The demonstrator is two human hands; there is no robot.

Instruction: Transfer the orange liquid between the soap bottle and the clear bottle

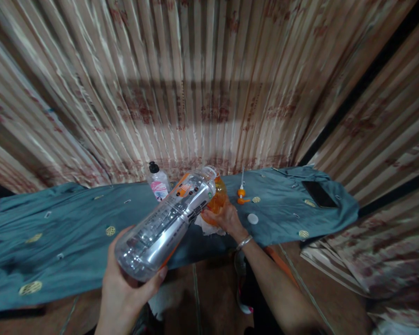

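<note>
My left hand (pixel 125 284) is closed round the base of a large clear plastic bottle (pixel 160 228) with a silver and orange label. The bottle is tilted, its neck up and to the right, over the top of an orange bottle (pixel 219 197). My right hand (pixel 226 218) grips the orange bottle, which stands on a crumpled white tissue (pixel 209 229). Whether the two mouths touch I cannot tell. To the right lie an orange pump head (pixel 242 194) with its tube and a round white cap (pixel 253 218).
A blue-green patterned cloth (pixel 80 209) covers the narrow table. A clear bottle with a black top and pink label (pixel 158 184) stands behind the tilted bottle. A black phone (pixel 319 194) lies at the right. Pleated curtains (pixel 202 83) hang behind and at both sides.
</note>
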